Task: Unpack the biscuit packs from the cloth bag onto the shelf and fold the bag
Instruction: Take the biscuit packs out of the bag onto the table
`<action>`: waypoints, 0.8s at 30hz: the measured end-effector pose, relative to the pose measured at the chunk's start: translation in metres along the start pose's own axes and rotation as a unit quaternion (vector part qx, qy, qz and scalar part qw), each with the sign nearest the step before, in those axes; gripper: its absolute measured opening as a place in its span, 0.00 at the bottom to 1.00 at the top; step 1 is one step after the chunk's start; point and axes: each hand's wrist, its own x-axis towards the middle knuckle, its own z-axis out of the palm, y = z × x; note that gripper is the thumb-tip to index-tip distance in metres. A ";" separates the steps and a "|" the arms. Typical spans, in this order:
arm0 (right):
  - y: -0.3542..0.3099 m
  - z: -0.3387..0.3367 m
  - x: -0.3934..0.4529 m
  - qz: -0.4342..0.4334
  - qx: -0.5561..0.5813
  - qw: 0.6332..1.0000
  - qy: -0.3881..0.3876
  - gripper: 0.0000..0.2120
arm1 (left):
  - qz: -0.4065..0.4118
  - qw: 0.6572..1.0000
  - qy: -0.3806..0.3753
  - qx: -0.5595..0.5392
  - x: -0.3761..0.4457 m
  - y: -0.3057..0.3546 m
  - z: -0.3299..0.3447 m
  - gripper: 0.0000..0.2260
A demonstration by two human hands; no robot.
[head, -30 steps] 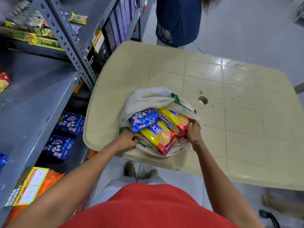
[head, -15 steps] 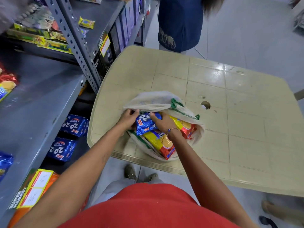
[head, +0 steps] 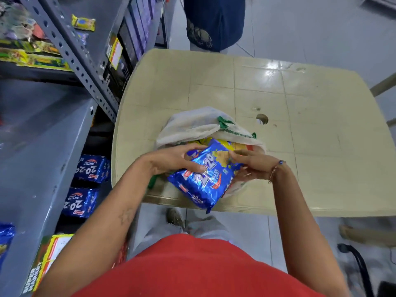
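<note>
two hands' grip clamped on blue pack (head: 205, 174) over cloth bag (head: 192, 123), yellow packs (head: 227, 144) inside

One view only, head-mounted, looking steeply down and forward over the wearer's red shirt (head: 192, 269) at the bottom edge. Both forearms reach in from below, close to the lens, meeting just above frame centre. The beige table (head: 300, 129) fills the middle and right, its near edge right by the body. Grey shelving (head: 42, 146) runs up the left side. Far top shows floor and a standing person (head: 214, 20). The wide lens bends the edges.
</note>
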 end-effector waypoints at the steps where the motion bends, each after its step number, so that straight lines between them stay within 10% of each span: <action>1: 0.008 -0.009 -0.003 -0.008 0.011 1.000 0.007 0.20 | -0.002 0.999 -0.029 0.016 0.009 0.007 0.004 0.27; 10: 0.084 -0.114 -0.047 -0.041 0.147 0.969 0.192 0.10 | -0.027 0.987 -0.052 -0.148 0.112 0.044 0.057 0.22; 16: 0.143 -0.186 -0.051 0.004 0.138 0.953 0.268 0.11 | 0.016 0.989 0.124 -0.073 0.187 0.013 0.187 0.06; 24: 0.186 -0.234 -0.022 0.031 0.015 0.939 0.341 0.24 | -0.016 0.951 0.257 0.174 0.251 -0.023 0.220 0.25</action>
